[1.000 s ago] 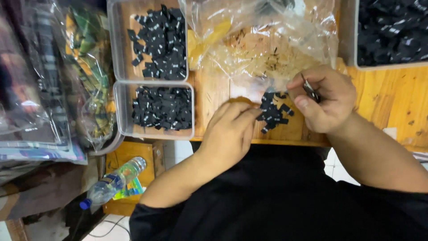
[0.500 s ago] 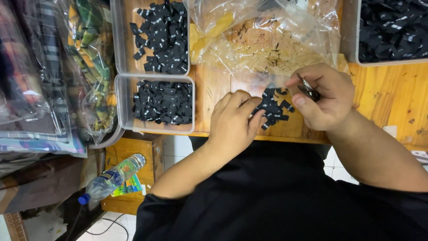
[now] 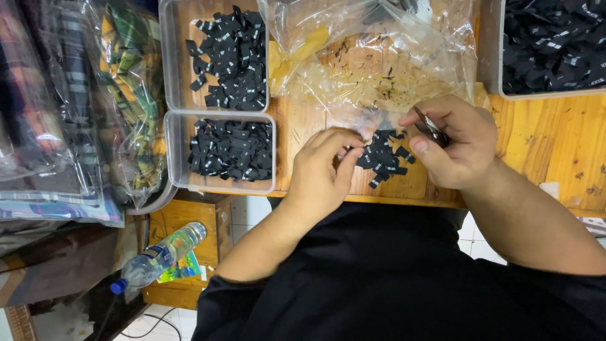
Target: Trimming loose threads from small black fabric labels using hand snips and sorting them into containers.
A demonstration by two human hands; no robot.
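A small heap of black tags (image 3: 385, 158) lies on the wooden tabletop (image 3: 549, 151) close to its near edge, between the two hands. The left hand (image 3: 322, 173) rests over the heap's left side, its fingers curled and its fingertips (image 3: 355, 153) touching the nearest pieces; whether it pinches one cannot be told. The right hand (image 3: 457, 142) sits just right of the heap, closed around small dark snips (image 3: 432, 129) whose blades poke out between thumb and forefinger.

The tags look like short cut bits of woven ribbon: very light, soft and limp, probably easy to scatter with a sweep of the hand or a breath. One piece is likely best taken by pinching its end between thumb and forefinger, lifting it clear of the rest, since they lie overlapped and may drag their neighbours along.

Room is tight. Just behind the heap lies a crumpled clear plastic bag (image 3: 372, 63) holding loose thread scraps, its front fold touching the heap. At the tabletop's left end stand two clear tubs filled with the same tags, the near tub (image 3: 221, 151) at the front corner and the far tub (image 3: 221, 57) behind it. Another tray (image 3: 492, 63) of tags sits at the far right. The barest stretch of wood is to the right of the right hand. The near edge runs directly under both wrists, so pieces pushed toward the body could drop to the floor, where a water bottle (image 3: 158, 259) lies beside a wooden box (image 3: 189, 218).
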